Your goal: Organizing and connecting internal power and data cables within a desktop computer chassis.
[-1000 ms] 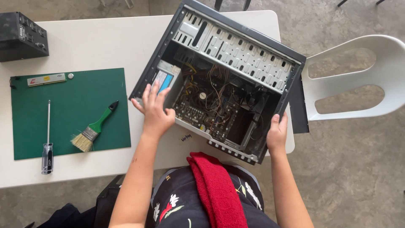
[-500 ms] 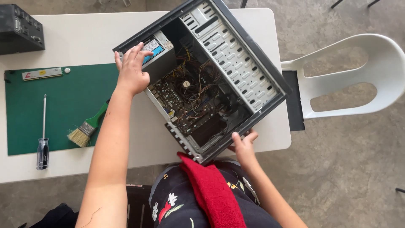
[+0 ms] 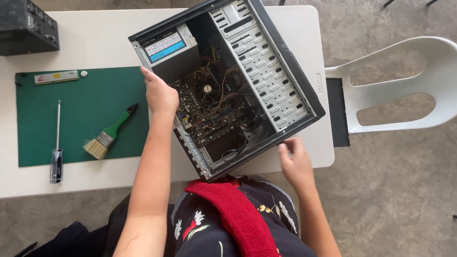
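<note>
Head view, desk: a white desk [image 3: 95, 38] is seen from above; its right edge is met by a white plastic chair [image 3: 404, 85].
Computer case: an open tower case [image 3: 266, 71] is laid slantwise across the right half of the desk, its open side up, its near corner past the front edge and above the person's lap.
Case interior: a perforated metal drive cage [image 3: 266, 66] is seen along the right side, a grey power supply [image 3: 171, 52] with a blue and white label at the far-left corner, and a motherboard [image 3: 209, 114] under tangled wires between them.
Cutting mat: a green mat [image 3: 95, 95] is spread on the left half of the desk.
Black box: a dark box [image 3: 26, 26] is set at the far-left corner of the desk.
Red cloth: a red cloth [image 3: 233, 209] is draped over the person's lap.
Left hand: the left hand [image 3: 159, 95] is pressed against the left wall of the case, just below the power supply, fingers curled about the edge.
Right hand: the right hand [image 3: 295, 159] is held loosely open at the front edge of the desk, just beside the lower right side of the case; contact cannot be told.
Brush: a green-handled brush [image 3: 107, 135] is laid on the mat.
Screwdriver: a screwdriver [image 3: 56, 143] lies along the mat's left edge.
Memory stick: a memory module [image 3: 56, 77] lies at the mat's far edge.
</note>
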